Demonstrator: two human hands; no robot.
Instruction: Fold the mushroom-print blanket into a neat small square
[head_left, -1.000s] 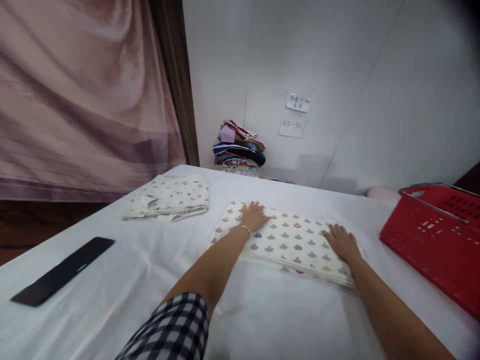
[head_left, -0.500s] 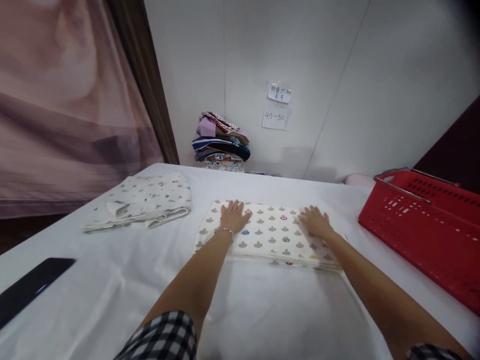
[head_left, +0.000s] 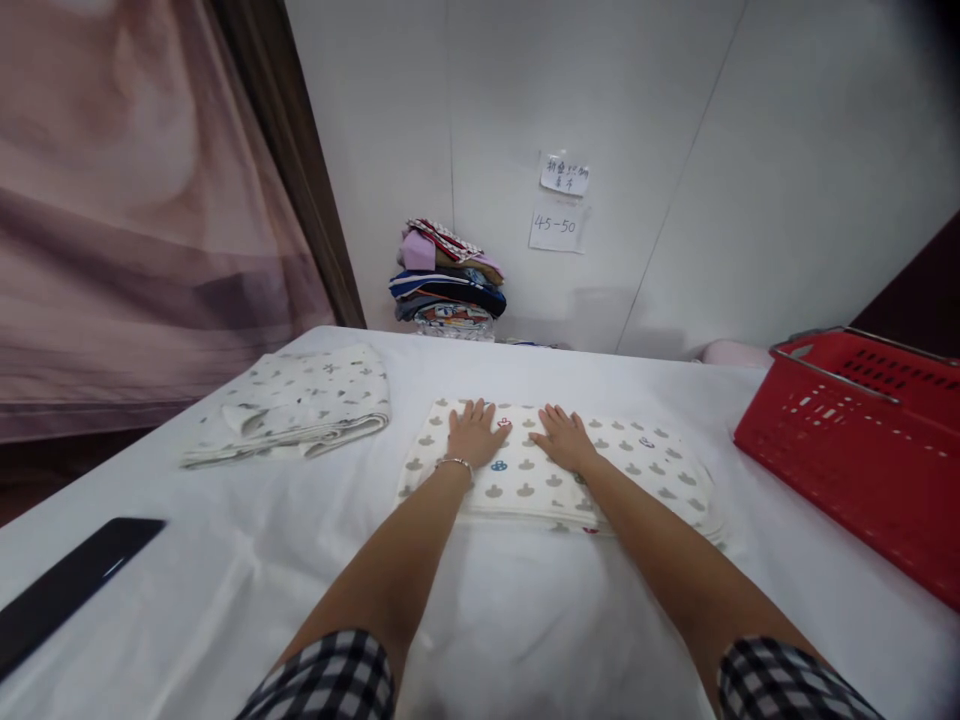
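A folded white cloth (head_left: pixel 645 465) printed with grey, red and blue mushroom shapes lies flat on the white-covered table (head_left: pixel 322 560). My left hand (head_left: pixel 475 437) rests palm down on its left part, fingers spread, with a bracelet at the wrist. Close beside it, my right hand (head_left: pixel 566 440) lies flat on the middle of the same cloth, fingers apart. Neither hand grips anything. My right forearm hides part of the cloth's front edge, where several stacked layers show.
Another folded patterned cloth (head_left: pixel 300 400) lies at the table's back left. A black flat device (head_left: pixel 75 590) is at the left edge. To the right stands a red basket (head_left: pixel 862 460) with a metal handle. Behind the table rises a pile of folded fabrics (head_left: pixel 448 285).
My right hand has moved left across the cloth, from its right part to the middle, near my left hand. My left hand stays in place. The view has shifted slightly.
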